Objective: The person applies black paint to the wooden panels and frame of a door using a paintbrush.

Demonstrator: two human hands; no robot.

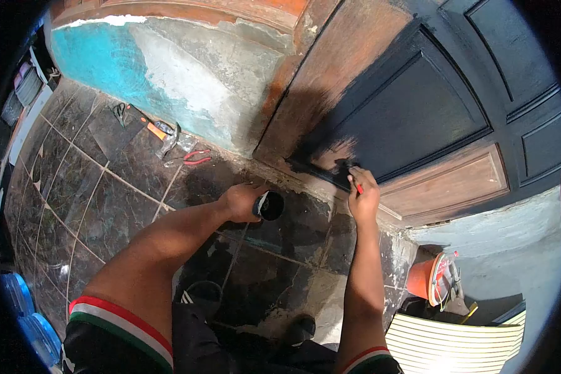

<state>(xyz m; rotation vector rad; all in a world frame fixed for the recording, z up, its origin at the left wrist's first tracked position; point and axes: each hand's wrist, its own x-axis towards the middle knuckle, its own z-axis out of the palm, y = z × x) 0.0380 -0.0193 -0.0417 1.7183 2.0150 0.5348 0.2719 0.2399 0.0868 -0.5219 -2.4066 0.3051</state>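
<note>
My right hand (363,190) is closed around a paintbrush (359,187) with a red handle. Its dark bristles touch the lower part of a wooden door (399,118), beside a patch of bare brown wood. Much of the door is coated black, while its left side and a lower panel (445,184) show brown wood. Out in front of the door, my left hand (243,202) grips a small can (270,206) with dark contents, its mouth facing up toward me. The fingers on the can's far side are partly hidden.
By the wall on the left lie a hammer (169,138), red-handled pliers (197,157) and scissors (119,115) on the tiled floor (124,206). An orange bucket (421,280) holding tools stands at right, near a yellow striped panel (458,343). Blue-lidded containers (40,333) sit at lower left.
</note>
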